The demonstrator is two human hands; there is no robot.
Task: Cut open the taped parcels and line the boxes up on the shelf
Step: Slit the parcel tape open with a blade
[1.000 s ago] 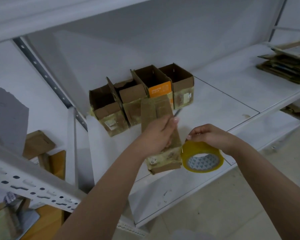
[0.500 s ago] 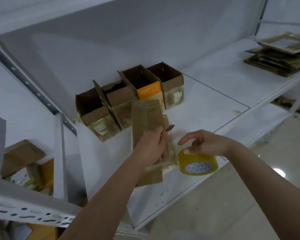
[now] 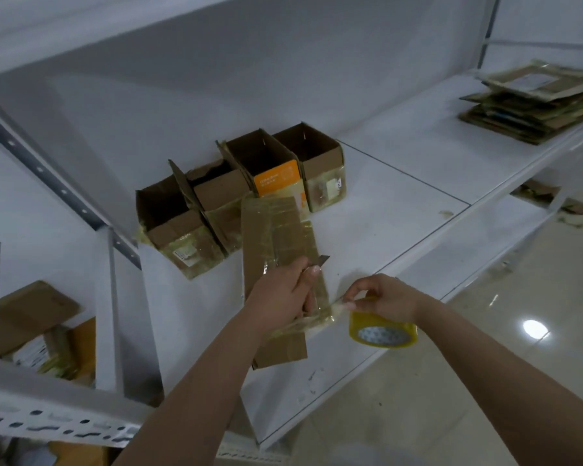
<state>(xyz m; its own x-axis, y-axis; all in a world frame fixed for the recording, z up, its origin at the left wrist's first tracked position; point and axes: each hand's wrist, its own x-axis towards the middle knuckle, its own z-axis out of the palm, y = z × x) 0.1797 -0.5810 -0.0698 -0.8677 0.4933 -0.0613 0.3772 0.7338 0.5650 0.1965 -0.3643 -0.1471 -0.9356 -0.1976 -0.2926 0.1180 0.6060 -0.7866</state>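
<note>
Boxes (image 3: pixel 239 193): four, perhaps, on shelf (image 3: pixel 401 183)

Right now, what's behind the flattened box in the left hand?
Behind the flattened box stand four open boxes in a row on the shelf. It covers the lower front of the orange-labelled box.

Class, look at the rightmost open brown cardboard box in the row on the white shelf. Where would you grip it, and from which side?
Take the rightmost open brown cardboard box by its right wall, coming from the right. It stands upright with its top open, so fingers could hook over that rim; its left side sits against the orange-labelled box, while bare white shelf lies to its right.
</note>
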